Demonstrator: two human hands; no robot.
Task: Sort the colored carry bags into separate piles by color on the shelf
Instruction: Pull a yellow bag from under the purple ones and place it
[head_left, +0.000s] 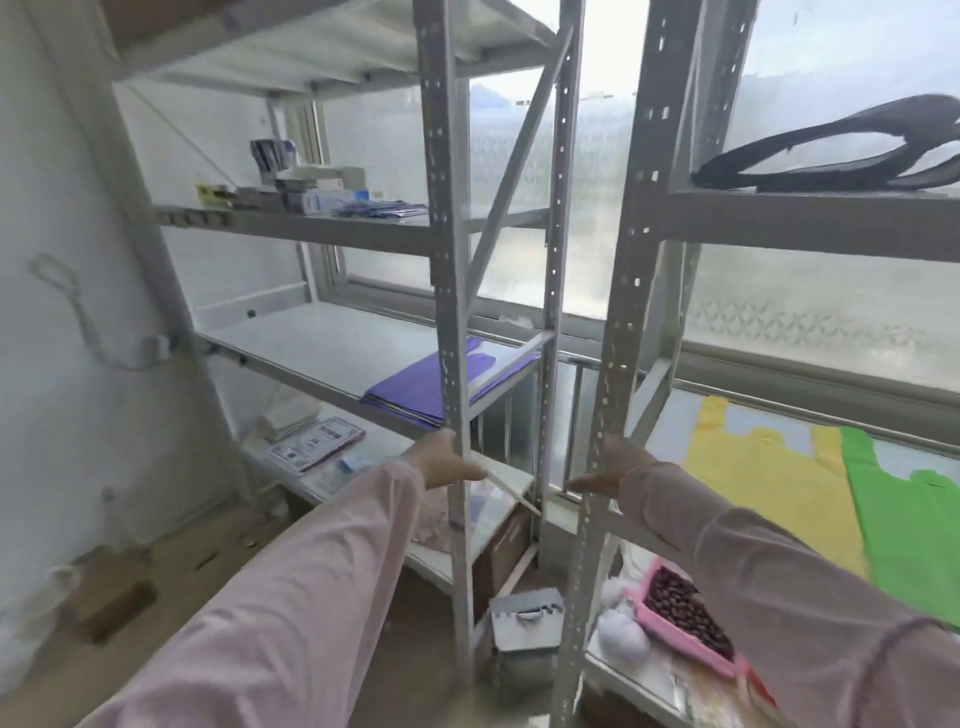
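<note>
3 piles lie apart: purple bags (415, 387) left, yellow bags (769, 478) and green bags (909, 525) touching right. Left hand (441, 462) and right hand (618, 467) reach forward spread, empty; a careless sleeve could mix yellow with green.

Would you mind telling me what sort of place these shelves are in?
Probably a small storeroom or utility room: slotted metal shelving stands against a frosted window, holding boxed supplies and flat piles of purple bags, yellow bags and green bags.

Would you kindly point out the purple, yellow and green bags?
purple bags (415, 387): head view, middle of the stack's top.
yellow bag (769, 478): head view, centre of its body.
green bag (904, 525): head view, centre of its body.
</note>
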